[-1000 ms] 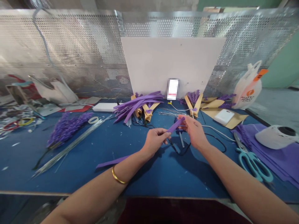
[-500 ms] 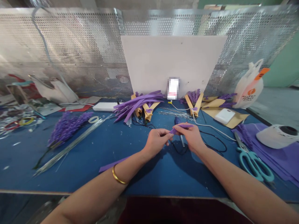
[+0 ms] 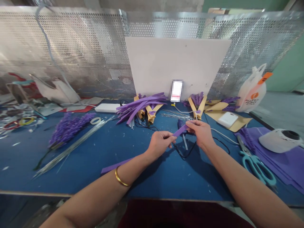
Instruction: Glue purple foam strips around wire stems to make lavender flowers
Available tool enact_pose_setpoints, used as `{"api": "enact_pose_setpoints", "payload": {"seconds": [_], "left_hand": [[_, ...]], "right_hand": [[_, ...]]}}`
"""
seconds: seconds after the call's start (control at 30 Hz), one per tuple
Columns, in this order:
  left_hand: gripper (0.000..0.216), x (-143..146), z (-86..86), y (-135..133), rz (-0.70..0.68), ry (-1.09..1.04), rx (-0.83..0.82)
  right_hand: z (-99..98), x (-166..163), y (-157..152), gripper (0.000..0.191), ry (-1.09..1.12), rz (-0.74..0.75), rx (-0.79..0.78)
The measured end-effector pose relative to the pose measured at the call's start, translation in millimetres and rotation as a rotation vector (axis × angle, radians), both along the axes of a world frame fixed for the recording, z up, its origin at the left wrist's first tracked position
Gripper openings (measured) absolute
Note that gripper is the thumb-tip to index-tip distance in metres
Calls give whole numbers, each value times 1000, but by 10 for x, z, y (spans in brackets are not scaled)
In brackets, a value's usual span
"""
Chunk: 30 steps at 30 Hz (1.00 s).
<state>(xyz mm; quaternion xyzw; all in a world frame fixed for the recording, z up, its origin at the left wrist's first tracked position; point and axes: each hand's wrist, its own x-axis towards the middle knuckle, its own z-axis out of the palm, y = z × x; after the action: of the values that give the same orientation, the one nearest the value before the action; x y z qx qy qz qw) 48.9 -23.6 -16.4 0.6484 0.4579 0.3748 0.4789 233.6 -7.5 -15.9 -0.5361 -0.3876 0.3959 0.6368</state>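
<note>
A purple strip (image 3: pixel 180 130) is stretched between my two hands above the middle of the blue table. My left hand (image 3: pixel 161 143) pinches its lower end, thumb against fingers. At the upper end, my right hand (image 3: pixel 201 131) grips it between thumb and fingertips. Just behind the strip lies a blue glue gun (image 3: pixel 181 123), partly hidden, with a clear stick (image 3: pixel 185 142) pointing toward me and a black cord (image 3: pixel 182 155) looping below. Another purple strip (image 3: pixel 116 166) rests on the table, partly under my left forearm.
Purple strips (image 3: pixel 142 106) are heaped by paper-wrapped lavender bunches (image 3: pixel 150 114). Leftward lie a purple flower bunch (image 3: pixel 68 128) and thin wires (image 3: pixel 78 145). At right are teal-handled scissors (image 3: pixel 257 166), purple sheets (image 3: pixel 280 164), a white spool (image 3: pixel 277 141) and a power bank (image 3: pixel 227 119). A phone (image 3: pixel 176 91) leans behind.
My right hand has moved right and slightly up, away from my left hand, so a longer stretch of the strip shows between them. My left hand stays about where it was.
</note>
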Motion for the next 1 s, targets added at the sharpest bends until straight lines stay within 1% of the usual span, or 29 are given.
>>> {"api": "enact_pose_setpoints", "payload": {"seconds": [0.17, 0.27, 0.37, 0.47, 0.53, 0.6, 0.63, 0.73, 0.8, 0.9, 1.0], "left_hand": [[22, -5, -17, 11, -7, 1, 6], [22, -10, -36, 20, -9, -10, -5], [20, -10, -44, 24, -18, -43, -54], [21, -5, -41, 25, -22, -78, -112], [22, -2, -35, 24, 0, -105, -118], [23, -1, -24, 22, 31, -137, -101], [24, -2, -17, 20, 42, -150, -93], [24, -5, 4, 3, 31, -165, -87], [24, -4, 17, -13, -2, -150, -80], [26, 5, 26, -28, -45, -126, -69], [25, 16, 24, -25, -41, -120, -65]], "right_hand": [[25, -10, -24, 25, -8, 20, 17], [26, -16, -32, 25, -72, 29, 61], [30, 16, -21, 24, -135, 28, 88], [48, 67, 9, 28, -103, 1, 124], [58, 70, 25, 33, -22, 14, 133], [56, 23, 14, 37, 60, 79, 105], [49, -20, -8, 37, 73, 140, 77], [7, -199, -129, 33, -11, 349, -14], [-21, -311, -221, 28, -76, 405, -38], [-38, -390, -290, 19, -106, 327, 4], [-32, -348, -249, 17, -99, 230, 49]]}}
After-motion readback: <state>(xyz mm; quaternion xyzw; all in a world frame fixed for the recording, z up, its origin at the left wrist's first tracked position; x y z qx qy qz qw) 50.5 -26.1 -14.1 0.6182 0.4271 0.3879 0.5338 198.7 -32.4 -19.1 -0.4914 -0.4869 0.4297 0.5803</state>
